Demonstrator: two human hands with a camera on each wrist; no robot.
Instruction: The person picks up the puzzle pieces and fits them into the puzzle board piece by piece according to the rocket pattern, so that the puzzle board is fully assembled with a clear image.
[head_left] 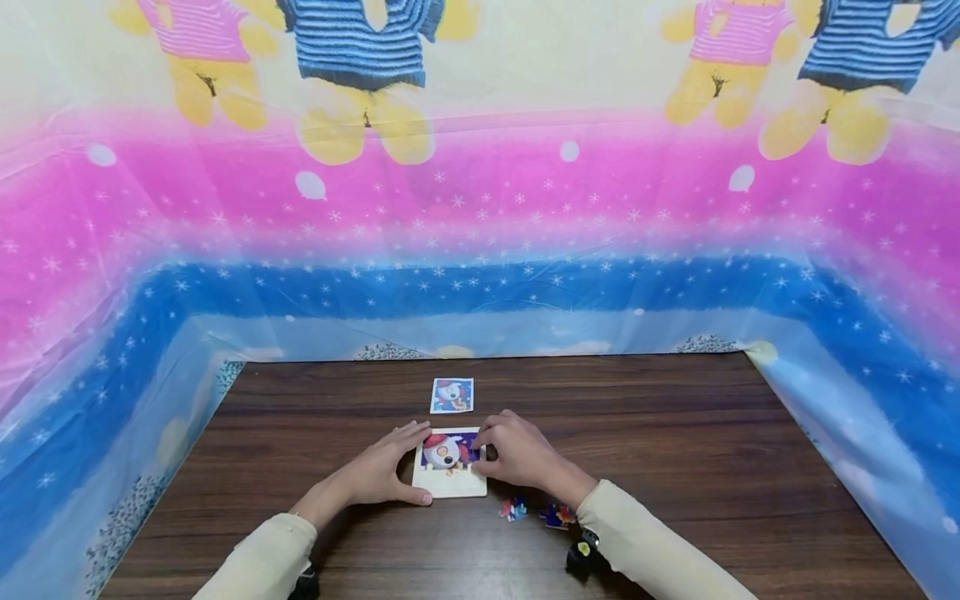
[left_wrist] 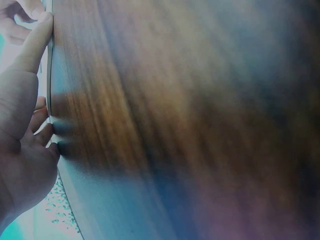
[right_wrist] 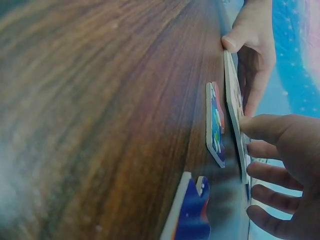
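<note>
A white-framed jigsaw board (head_left: 459,487) lies on the dark wood table, its upper part filled with a picture of a white character in a red hat. My left hand (head_left: 386,467) rests along the board's left side, the thumb at the near corner and the fingers at the far one. At the right edge, my right hand (head_left: 517,450) touches the board with its thumb and fingertips near the purple part of the picture. In the right wrist view its fingers (right_wrist: 272,175) are spread and loosely bent; the fingertips partly hide what lies beneath them.
Beyond the board lies a small picture card (head_left: 452,396) showing a similar image. Loose jigsaw pieces (head_left: 513,509) lie near the right forearm, with darker blue pieces (head_left: 557,517) beside the sleeve. A printed cloth (head_left: 480,292) surrounds the table's back and sides.
</note>
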